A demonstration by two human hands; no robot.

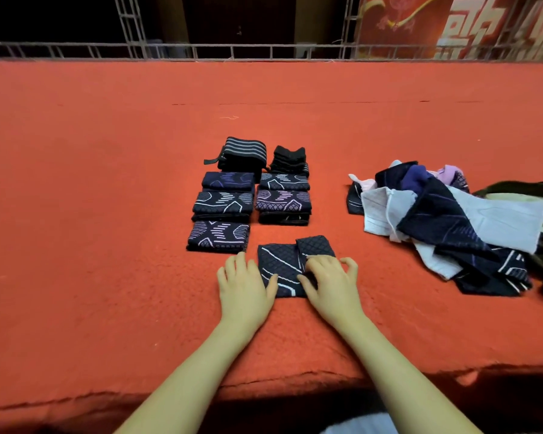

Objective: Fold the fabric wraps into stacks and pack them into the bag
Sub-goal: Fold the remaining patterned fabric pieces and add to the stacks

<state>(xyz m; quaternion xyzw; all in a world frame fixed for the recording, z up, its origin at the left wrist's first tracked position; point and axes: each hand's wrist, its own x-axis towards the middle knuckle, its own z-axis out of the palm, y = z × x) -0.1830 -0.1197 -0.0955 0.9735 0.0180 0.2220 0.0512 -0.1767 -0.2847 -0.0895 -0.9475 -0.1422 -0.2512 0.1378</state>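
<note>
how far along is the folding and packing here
Done: seven folded stacks sit in two columns on the red cloth. In hand: the left hand flattens a dark wrap while the right hand pinches its folded flap. Left: the unfolded pile to the right, then packing; no bag clearly identifiable.

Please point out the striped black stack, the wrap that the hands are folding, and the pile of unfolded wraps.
striped black stack (243,151): head view, on its striped top face.
wrap being folded (279,264): head view, on the flat left half.
pile of unfolded wraps (442,223): head view, on the dark wrap across its middle.
</note>
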